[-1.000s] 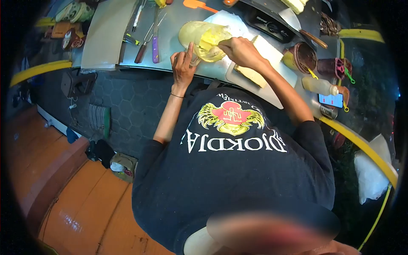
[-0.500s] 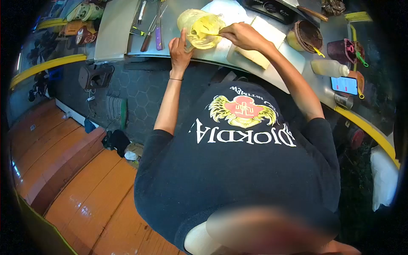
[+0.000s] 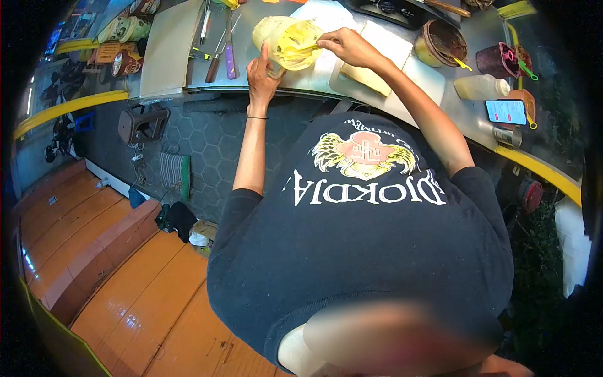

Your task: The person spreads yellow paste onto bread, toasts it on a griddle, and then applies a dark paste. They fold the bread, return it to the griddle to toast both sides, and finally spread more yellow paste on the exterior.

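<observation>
A clear tub (image 3: 266,32) smeared inside with yellow spread lies tipped over the metal counter, its mouth turned toward my right side. My left hand (image 3: 260,76) supports the tub's near side, index finger raised along the wall and the other fingers curled around it. At the mouth, my right hand (image 3: 342,48) pinches a yellow spreading tool (image 3: 309,50) whose end is inside the tub among the spread. Just right of that hand is a pale rectangular slab of bread or cake (image 3: 370,74), lying on a white board (image 3: 430,78).
Left on the counter are a purple-handled knife (image 3: 230,61), a brown-handled tool (image 3: 213,70) and a flat beige board (image 3: 164,53). On the right stand a tub of dark brown spread (image 3: 433,53), a squeeze bottle (image 3: 477,88), a maroon container (image 3: 494,61) and a phone (image 3: 506,112).
The whole view has shifted slightly, and the counter items sit a little further left. Both hands keep their hold on the tub and the spreading tool, which stays inside the mouth.
</observation>
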The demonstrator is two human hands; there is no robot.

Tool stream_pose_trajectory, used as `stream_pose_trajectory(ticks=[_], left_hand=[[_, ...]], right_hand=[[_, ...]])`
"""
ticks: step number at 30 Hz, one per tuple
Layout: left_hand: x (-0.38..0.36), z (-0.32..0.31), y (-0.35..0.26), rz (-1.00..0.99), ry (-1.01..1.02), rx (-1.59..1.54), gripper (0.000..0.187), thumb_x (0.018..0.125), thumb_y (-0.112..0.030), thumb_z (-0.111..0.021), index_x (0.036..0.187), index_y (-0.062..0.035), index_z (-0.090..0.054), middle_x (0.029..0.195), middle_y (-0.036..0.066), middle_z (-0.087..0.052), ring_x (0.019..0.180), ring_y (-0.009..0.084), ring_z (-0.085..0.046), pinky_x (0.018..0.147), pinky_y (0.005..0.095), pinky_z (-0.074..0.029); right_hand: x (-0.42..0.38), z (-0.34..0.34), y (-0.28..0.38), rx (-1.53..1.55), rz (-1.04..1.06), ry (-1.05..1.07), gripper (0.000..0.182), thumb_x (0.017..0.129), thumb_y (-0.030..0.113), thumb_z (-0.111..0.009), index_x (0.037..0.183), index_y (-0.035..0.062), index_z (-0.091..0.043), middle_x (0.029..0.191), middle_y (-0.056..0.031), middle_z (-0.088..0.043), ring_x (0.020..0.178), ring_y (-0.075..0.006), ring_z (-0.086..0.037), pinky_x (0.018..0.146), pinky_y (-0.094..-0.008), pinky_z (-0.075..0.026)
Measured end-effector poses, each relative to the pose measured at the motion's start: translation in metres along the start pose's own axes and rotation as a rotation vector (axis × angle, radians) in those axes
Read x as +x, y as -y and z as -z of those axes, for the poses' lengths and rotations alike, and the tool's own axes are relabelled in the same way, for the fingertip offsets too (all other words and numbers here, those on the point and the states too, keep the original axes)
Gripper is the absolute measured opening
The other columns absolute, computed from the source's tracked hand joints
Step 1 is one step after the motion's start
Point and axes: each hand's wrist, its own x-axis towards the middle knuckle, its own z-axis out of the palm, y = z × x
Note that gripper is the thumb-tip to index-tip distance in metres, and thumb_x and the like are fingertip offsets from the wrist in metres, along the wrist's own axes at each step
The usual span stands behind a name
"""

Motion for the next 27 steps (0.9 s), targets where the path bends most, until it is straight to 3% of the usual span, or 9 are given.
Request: stream_pose_trajectory(ticks=[4,7,10,11,14,19,21,24,27], left_hand=[[0.002,-0.002,0.005,-0.025,0.008,-0.027,0.089,0.074,-0.031,-0.081,0.147,-0.0083,-0.035,0.069,0.001,-0.052,0.072,0.0216,-0.056,0.081,0.0390,-0.044],[-0.003,-0.001,0.011,0.072,-0.015,-0.101,0.091,0.073,-0.027,-0.082,0.148,-0.0087,-0.034,0.070,0.001,-0.053,0.073,0.0216,-0.055,0.081,0.0388,-0.045],[-0.002,0.003,0.016,0.137,-0.015,-0.115,0.095,0.070,-0.024,-0.084,0.149,-0.0087,-0.032,0.072,0.001,-0.054,0.076,0.0217,-0.056,0.081,0.0388,-0.045],[-0.003,0.005,0.015,0.138,-0.013,-0.112,0.095,0.070,-0.024,-0.084,0.149,-0.0087,-0.032,0.072,0.001,-0.054,0.076,0.0217,-0.056,0.081,0.0388,-0.045],[-0.002,0.006,0.014,0.149,-0.001,-0.139,0.098,0.069,-0.021,-0.085,0.150,-0.0079,-0.031,0.074,0.001,-0.055,0.078,0.0217,-0.056,0.081,0.0390,-0.045],[-0.005,0.002,0.017,0.048,-0.030,-0.057,0.100,0.070,-0.030,-0.085,0.150,-0.0051,-0.030,0.074,0.004,-0.054,0.070,0.0192,-0.056,0.073,0.0333,-0.048],[-0.006,0.002,0.016,0.098,-0.042,-0.092,0.100,0.071,-0.029,-0.085,0.150,-0.0047,-0.030,0.073,0.004,-0.054,0.071,0.0192,-0.057,0.074,0.0330,-0.048],[-0.006,0.004,0.016,0.181,-0.043,-0.146,0.099,0.069,-0.025,-0.085,0.150,-0.0048,-0.030,0.073,0.003,-0.054,0.073,0.0204,-0.057,0.077,0.0347,-0.048],[-0.005,0.005,0.012,0.196,-0.021,-0.167,0.099,0.068,-0.021,-0.085,0.149,-0.0052,-0.031,0.072,0.002,-0.054,0.074,0.0217,-0.057,0.078,0.0371,-0.047]], right_hand=[[0.007,-0.007,0.006,0.013,0.032,0.062,0.032,0.094,0.028,-0.056,0.110,0.0032,-0.070,0.082,-0.0181,-0.071,0.069,-0.0286,-0.068,0.069,-0.0394,-0.053],[0.009,-0.008,0.017,0.396,-0.297,0.082,0.032,0.094,0.029,-0.057,0.107,0.0043,-0.072,0.058,-0.0033,-0.053,0.040,-0.0103,-0.037,0.041,-0.0312,-0.038],[0.014,0.007,0.012,0.381,-0.265,0.071,0.033,0.096,0.029,-0.056,0.111,0.0020,-0.070,0.061,-0.0001,-0.054,0.051,-0.0095,-0.049,0.048,-0.0268,-0.044],[0.027,-0.019,-0.031,0.243,0.079,-0.123,0.033,0.097,0.027,-0.056,0.112,0.0005,-0.069,0.082,-0.0097,-0.071,0.071,-0.0166,-0.066,0.068,-0.0304,-0.053],[0.024,-0.028,-0.025,0.124,0.042,-0.037,0.029,0.093,0.025,-0.056,0.110,0.0054,-0.070,0.095,-0.0163,-0.072,0.084,-0.0291,-0.070,0.078,-0.0389,-0.052],[0.007,-0.056,0.002,0.133,0.014,-0.107,0.030,0.092,0.028,-0.057,0.109,0.0077,-0.071,0.091,-0.0183,-0.071,0.080,-0.0344,-0.069,0.075,-0.0413,-0.053],[0.007,-0.032,0.033,0.387,-0.437,0.114,0.033,0.095,0.026,-0.054,0.110,0.0005,-0.069,0.096,-0.0181,-0.072,0.084,-0.0271,-0.070,0.076,-0.0366,-0.052],[0.012,-0.044,-0.003,0.176,-0.062,-0.246,0.033,0.092,0.029,-0.056,0.106,0.0034,-0.071,0.086,-0.0200,-0.070,0.075,-0.0352,-0.069,0.072,-0.0416,-0.053],[0.010,-0.052,-0.001,0.132,-0.036,-0.144,0.033,0.092,0.028,-0.057,0.106,0.0018,-0.071,0.090,-0.0218,-0.070,0.075,-0.0344,-0.069,0.073,-0.0406,-0.053]])
